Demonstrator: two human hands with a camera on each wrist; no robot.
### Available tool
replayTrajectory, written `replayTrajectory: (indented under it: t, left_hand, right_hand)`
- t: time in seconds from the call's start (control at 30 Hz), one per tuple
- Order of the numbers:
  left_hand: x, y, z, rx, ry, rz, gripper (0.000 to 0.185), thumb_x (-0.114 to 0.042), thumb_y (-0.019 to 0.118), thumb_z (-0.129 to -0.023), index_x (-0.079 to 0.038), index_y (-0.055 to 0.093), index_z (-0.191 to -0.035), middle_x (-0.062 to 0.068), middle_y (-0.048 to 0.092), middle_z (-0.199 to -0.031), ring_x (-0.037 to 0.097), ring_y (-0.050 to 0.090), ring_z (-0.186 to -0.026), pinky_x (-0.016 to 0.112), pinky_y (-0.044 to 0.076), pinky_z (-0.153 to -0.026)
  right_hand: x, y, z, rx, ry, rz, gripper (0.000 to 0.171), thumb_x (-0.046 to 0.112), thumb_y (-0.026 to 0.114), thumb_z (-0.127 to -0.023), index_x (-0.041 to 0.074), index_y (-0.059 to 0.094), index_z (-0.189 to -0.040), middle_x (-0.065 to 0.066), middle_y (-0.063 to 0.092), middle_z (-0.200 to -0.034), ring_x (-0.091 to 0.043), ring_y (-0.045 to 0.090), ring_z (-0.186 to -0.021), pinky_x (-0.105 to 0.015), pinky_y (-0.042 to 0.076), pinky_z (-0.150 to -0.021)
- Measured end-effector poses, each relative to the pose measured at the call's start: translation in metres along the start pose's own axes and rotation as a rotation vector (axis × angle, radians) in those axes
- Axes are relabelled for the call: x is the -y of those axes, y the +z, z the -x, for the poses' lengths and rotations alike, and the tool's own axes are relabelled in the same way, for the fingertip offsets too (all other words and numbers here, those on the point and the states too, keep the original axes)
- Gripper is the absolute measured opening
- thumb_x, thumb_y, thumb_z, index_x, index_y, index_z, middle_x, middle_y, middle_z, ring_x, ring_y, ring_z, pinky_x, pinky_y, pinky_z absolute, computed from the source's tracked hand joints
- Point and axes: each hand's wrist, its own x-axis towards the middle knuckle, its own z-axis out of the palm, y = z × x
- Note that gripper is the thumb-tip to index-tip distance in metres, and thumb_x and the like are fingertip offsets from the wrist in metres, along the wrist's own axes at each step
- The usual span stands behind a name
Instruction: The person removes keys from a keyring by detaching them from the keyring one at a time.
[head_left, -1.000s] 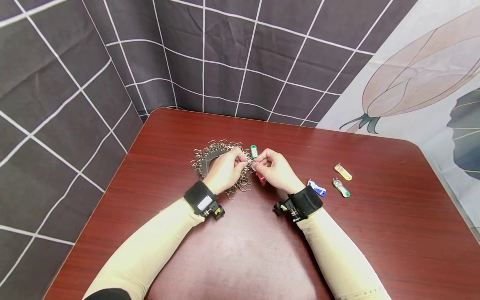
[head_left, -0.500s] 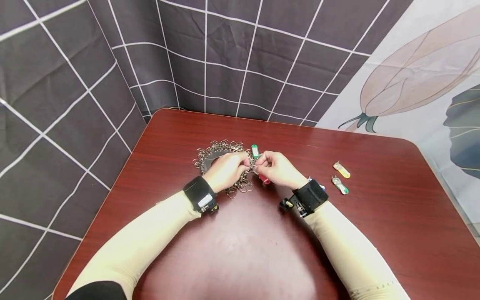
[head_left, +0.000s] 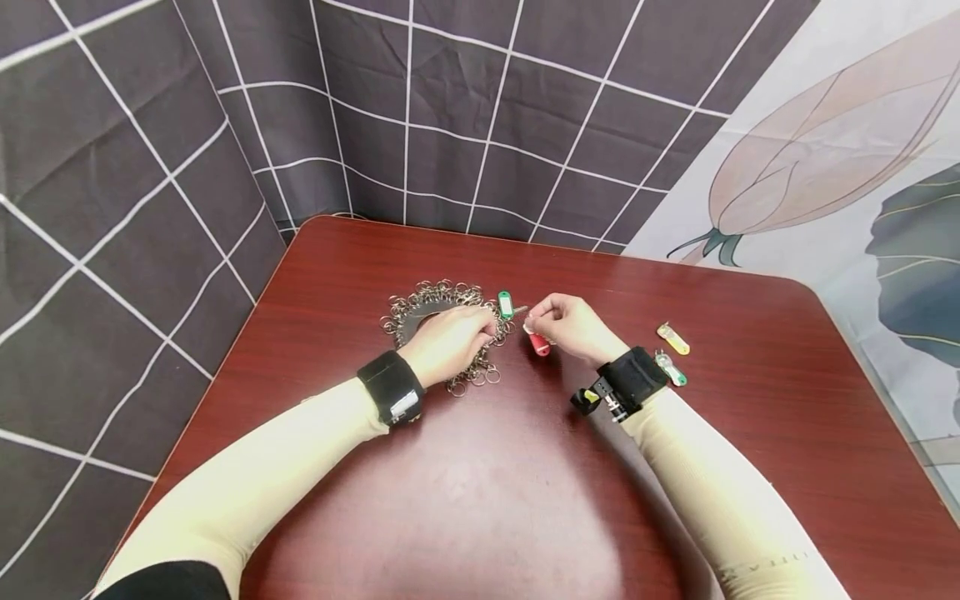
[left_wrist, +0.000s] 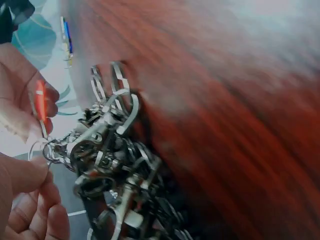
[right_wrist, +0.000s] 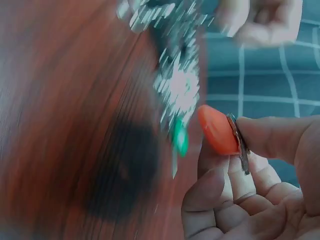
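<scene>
Bare table [head_left: 480, 500] before key-ring pile [head_left: 442, 302]

No text, label, brand, number or sign is readable anywhere.

Staged workspace — table [head_left: 465, 500]; curtain backdrop [head_left: 465, 108]

A yellow key tag [head_left: 672, 338] and a green-tipped key tag [head_left: 670, 369] are being kept on the red-brown bench [head_left: 750, 467], right side; a dark checked cloth [head_left: 150, 167] is being hung behind.
</scene>
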Motion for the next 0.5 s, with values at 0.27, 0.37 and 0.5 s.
replayTrajectory:
  t: [0.27,0.37,0.5]
  left_hand:
    - [0.009,-0.004,0.004,0.002,-0.042,-0.056,0.005,-0.016,0.058,-0.093,-0.016,0.063,-0.09,-0.004,0.059,-0.085,0.015,0.058,-0.083,0.032,0.049,-0.076]
    - [0.013,-0.007,0.006,0.018,-0.065,-0.059,0.006,-0.016,0.06,-0.091,-0.017,0.061,-0.085,-0.005,0.056,-0.081,0.013,0.056,-0.078,0.032,0.049,-0.072]
    - [0.017,-0.009,0.009,0.062,-0.085,-0.056,0.007,-0.019,0.061,-0.092,-0.018,0.061,-0.086,-0.006,0.056,-0.081,0.012,0.056,-0.077,0.032,0.05,-0.072]
  right_hand:
    - [-0.019,-0.039,-0.004,-0.064,0.008,0.35,0.018,0.016,0.071,-0.087,0.0,0.064,-0.094,-0.007,0.067,-0.068,-0.013,0.06,-0.06,-0.023,0.042,-0.055]
    - [-0.027,-0.058,-0.006,-0.06,0.014,0.418,0.018,0.017,0.072,-0.087,0.001,0.066,-0.092,-0.006,0.066,-0.069,-0.013,0.059,-0.06,-0.024,0.042,-0.055]
    - [-0.041,-0.083,-0.006,-0.063,0.036,0.483,0.021,0.02,0.072,-0.088,0.001,0.065,-0.091,-0.005,0.064,-0.07,-0.013,0.056,-0.062,-0.025,0.043,-0.059]
